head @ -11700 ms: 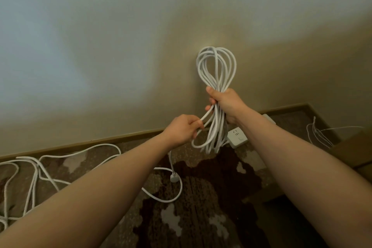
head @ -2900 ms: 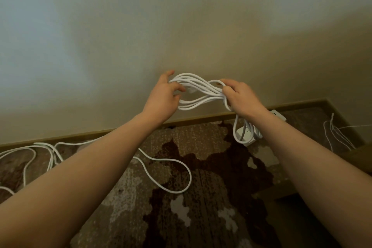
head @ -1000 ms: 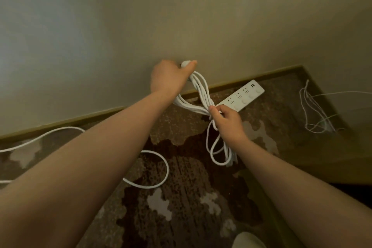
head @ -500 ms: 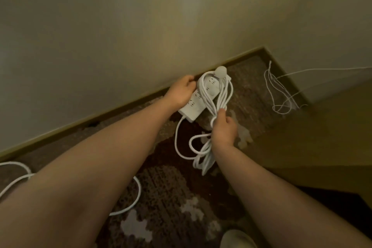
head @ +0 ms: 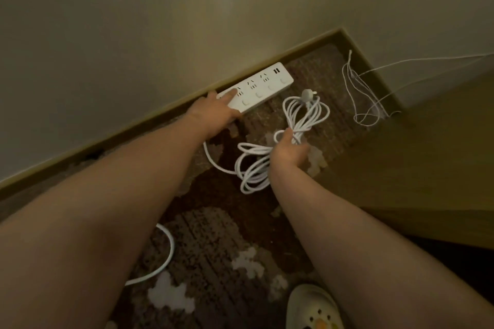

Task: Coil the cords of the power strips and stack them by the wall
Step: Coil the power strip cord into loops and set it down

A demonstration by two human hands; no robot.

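A white power strip (head: 263, 85) lies flat on the carpet along the baseboard. My left hand (head: 213, 115) holds its near end, fingers on top and thumb at its front edge. Its coiled white cord (head: 302, 117) lies in front of it, with the plug (head: 308, 94) at the far end of the bundle. My right hand (head: 288, 149) grips the middle of the coil, low over the carpet. Loose loops of the cord (head: 251, 168) spread toward me.
The wall (head: 187, 21) and baseboard run diagonally across the view. A thin white wire (head: 366, 104) is tangled in the corner beside a wooden furniture edge (head: 427, 168). Another white cord (head: 163, 262) curves on the carpet near my left arm. A shoe (head: 312, 310) shows at the bottom.
The power strip went from held up with the cord over it to lying flat by the baseboard. The coil now sits beside it on the carpet, still in my right hand.
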